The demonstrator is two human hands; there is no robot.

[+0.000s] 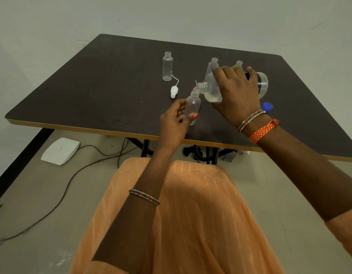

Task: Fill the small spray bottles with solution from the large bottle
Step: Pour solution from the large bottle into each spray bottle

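Left hand (176,119) grips small bottle (193,107) | right hand (235,89) grips, half hides tipped large bottle (212,89)

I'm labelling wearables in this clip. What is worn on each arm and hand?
Left hand: red nail polish on the thumb, a beaded red-green bangle on the forearm. Right hand: a similar bangle and an orange woven band at the wrist. An orange sleeve shows on the right arm.

Clear plastic bottles (167,66), matt woodgrain table (96,82)
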